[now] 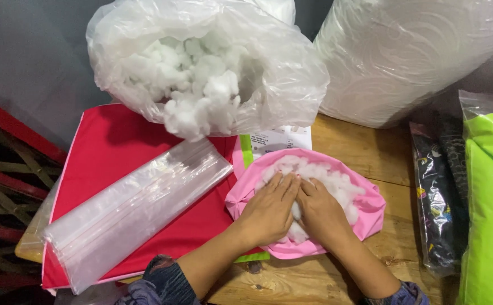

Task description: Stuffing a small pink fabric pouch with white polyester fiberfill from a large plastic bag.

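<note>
Big sealed roll (410,56) of white wadding in clear wrap, top right, standing at the back of the bench (365,149). Looks unopened.

Clear plastic bag (201,62) top centre, mouth gaping toward the camera, roughly half full of loose white stuffing (198,85). Some clumps spill over the lip onto the red fabric (116,147) lying flat on the left of the bench.

Stack of clear zip bags (133,209) lies diagonally on the red fabric. They look flat, with nothing in them.

Right edge: lime green packet (492,209) and a dark patterned packet (436,197), both bagged; contents can't be made out beyond cloth.

Pink cover (308,203) sits on the bench front centre, just right of the red fabric, partly over a printed paper sheet (277,141). Its opening faces up and the white filling (337,183) inside reaches about to the rim and shows across most of the opening.

Left hand (269,212) and right hand (320,212) are side by side, touching, both flat on the filling. Fingers (283,183) extended and pressing down, not clenched, not gripping anything.

Progress, my read: cover is largely filled, being packed down. Opening not yet closed. The zip bags look untouched.
</note>
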